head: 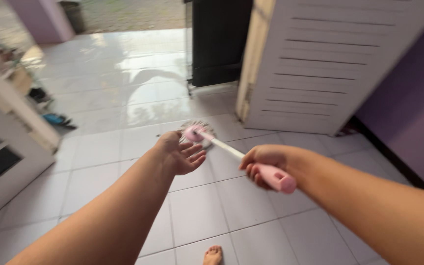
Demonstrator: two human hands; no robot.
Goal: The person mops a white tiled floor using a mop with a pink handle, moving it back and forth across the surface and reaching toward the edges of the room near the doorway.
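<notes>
Pink plastic long-handled brush, white shaft and bristled round head held out above the white tiled floor. Right hand: fingers clamped on the pink grip. Left hand: fingers apart, palm beside the head; judged mid-adjustment, a steadying touch needed next.

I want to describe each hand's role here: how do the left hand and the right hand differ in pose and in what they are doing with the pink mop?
The right hand is closed in a fist around the pink handle of the mop; the left hand is open, fingers spread, palm turned up.
The right hand sits near the handle's top end; the left hand reaches further forward, beside the mop's head.
Both are bare and stretched out over the white tiled floor.
</notes>
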